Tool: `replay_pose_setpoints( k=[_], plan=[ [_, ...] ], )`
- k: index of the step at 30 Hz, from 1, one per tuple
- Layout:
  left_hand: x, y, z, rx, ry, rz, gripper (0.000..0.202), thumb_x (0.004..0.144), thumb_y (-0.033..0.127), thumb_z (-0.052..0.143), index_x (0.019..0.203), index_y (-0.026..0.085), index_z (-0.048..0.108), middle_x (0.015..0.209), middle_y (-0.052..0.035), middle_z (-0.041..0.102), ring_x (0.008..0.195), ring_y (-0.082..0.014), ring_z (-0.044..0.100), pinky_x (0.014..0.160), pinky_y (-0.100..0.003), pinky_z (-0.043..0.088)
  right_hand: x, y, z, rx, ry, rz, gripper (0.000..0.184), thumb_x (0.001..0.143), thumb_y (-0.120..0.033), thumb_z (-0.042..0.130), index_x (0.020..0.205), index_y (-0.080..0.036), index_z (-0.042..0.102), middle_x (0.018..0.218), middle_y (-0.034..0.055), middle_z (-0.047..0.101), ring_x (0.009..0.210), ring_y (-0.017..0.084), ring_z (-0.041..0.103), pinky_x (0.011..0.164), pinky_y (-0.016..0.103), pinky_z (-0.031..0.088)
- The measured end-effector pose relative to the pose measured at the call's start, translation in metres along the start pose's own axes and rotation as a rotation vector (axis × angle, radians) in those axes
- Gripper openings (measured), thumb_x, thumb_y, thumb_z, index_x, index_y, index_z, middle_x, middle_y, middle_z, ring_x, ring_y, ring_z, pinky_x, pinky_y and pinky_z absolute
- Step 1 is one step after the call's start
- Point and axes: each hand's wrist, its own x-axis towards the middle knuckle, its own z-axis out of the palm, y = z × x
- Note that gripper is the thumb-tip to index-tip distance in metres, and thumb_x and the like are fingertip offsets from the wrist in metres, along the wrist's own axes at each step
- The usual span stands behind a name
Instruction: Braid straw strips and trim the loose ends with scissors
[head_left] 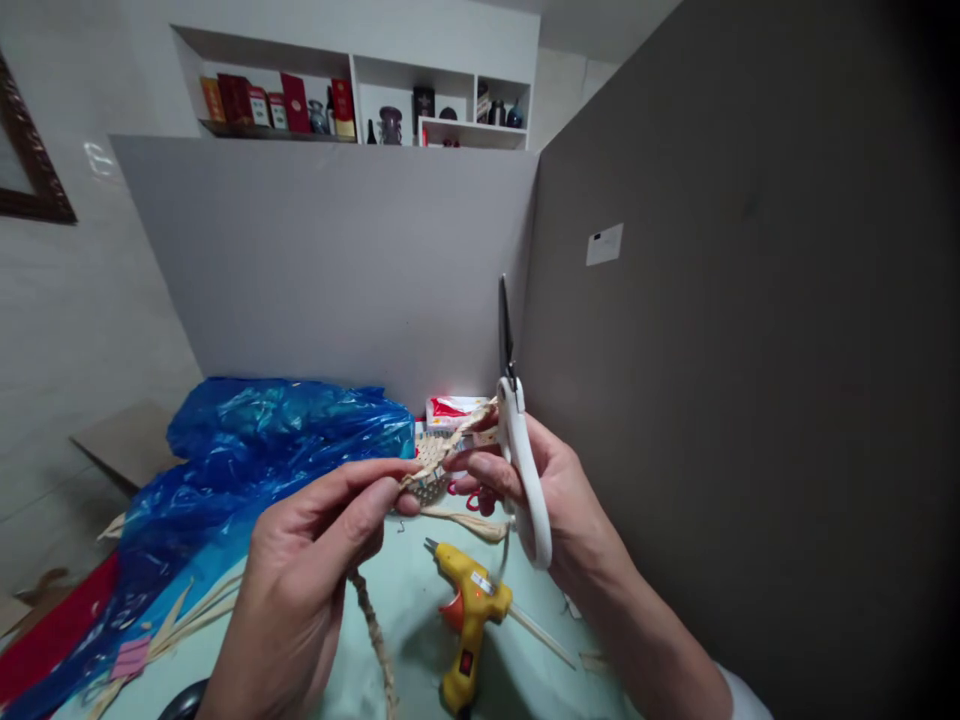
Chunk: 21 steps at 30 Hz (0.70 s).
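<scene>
I see the small woven pale straw piece [429,472] pinched above the pale green table [409,600] between the left hand [300,590] and the right hand [559,495]. The right hand also clasps white-handled scissors [523,455], blades upright, probably to stay clear of the weave. A yellow glue gun [469,620] lies below.

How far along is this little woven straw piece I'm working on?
Done: a small woven straw patch is formed, with a braided strand trailing below. In hand: left hand and right hand pinch the patch; the right also holds white scissors, blades shut, pointing up. Left, probably: loose strip ends look untrimmed; spare straw strips and the yellow glue gun lie nearby.
</scene>
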Motion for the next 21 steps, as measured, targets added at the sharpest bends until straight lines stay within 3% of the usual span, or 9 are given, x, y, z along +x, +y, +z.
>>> replay_pose_setpoints(
  k=[6, 9, 14, 19, 21],
  plan=[
    [0.001, -0.013, -0.002, 0.196, -0.077, 0.057, 0.022, 0.076, 0.04, 0.084, 0.093, 0.028, 0.079, 0.097, 0.0017, 0.078, 0.089, -0.0142, 0.07, 0.077, -0.015, 0.055, -0.006, 0.0, 0.005, 0.096, 0.032, -0.032, 0.034, 0.066, -0.028, 0.092, 0.086, -0.018, 0.067, 0.076, -0.0023, 0.071, 0.066, 0.01, 0.068, 0.056, 0.017, 0.05],
    [0.003, -0.016, -0.001, 0.224, -0.112, 0.061, 0.023, 0.076, 0.04, 0.084, 0.096, 0.03, 0.076, 0.096, 0.0035, 0.076, 0.087, -0.0126, 0.069, 0.073, -0.013, 0.053, -0.007, 0.0, 0.006, 0.111, 0.057, -0.049, 0.029, 0.067, -0.026, 0.091, 0.082, -0.017, 0.069, 0.071, -0.0027, 0.069, 0.064, 0.009, 0.064, 0.06, 0.018, 0.05],
    [0.001, -0.015, -0.004, 0.268, -0.301, -0.041, 0.019, 0.086, 0.044, 0.073, 0.092, 0.026, 0.077, 0.079, 0.0014, 0.072, 0.078, -0.0133, 0.064, 0.069, -0.016, 0.051, -0.005, -0.002, 0.004, 0.186, -0.038, 0.0, 0.023, 0.074, -0.028, 0.085, 0.08, -0.014, 0.068, 0.071, 0.0, 0.067, 0.063, 0.01, 0.062, 0.06, 0.021, 0.049],
    [-0.001, -0.015, -0.004, 0.258, -0.336, 0.019, 0.018, 0.086, 0.041, 0.074, 0.097, 0.028, 0.08, 0.095, -0.0013, 0.075, 0.089, -0.0192, 0.068, 0.081, -0.024, 0.054, 0.0, 0.007, 0.001, 0.297, -0.089, 0.151, 0.032, 0.07, -0.026, 0.088, 0.085, -0.015, 0.062, 0.071, -0.001, 0.067, 0.062, 0.008, 0.061, 0.058, 0.017, 0.051],
    [0.0, -0.016, -0.003, 0.273, -0.336, 0.093, 0.013, 0.086, 0.038, 0.074, 0.093, 0.029, 0.081, 0.099, -0.0018, 0.073, 0.094, -0.0194, 0.067, 0.082, -0.023, 0.053, 0.002, 0.011, 0.0, 0.311, -0.108, 0.198, 0.038, 0.067, -0.026, 0.09, 0.088, -0.016, 0.06, 0.069, -0.0023, 0.066, 0.061, 0.008, 0.061, 0.058, 0.016, 0.051]
  ],
)
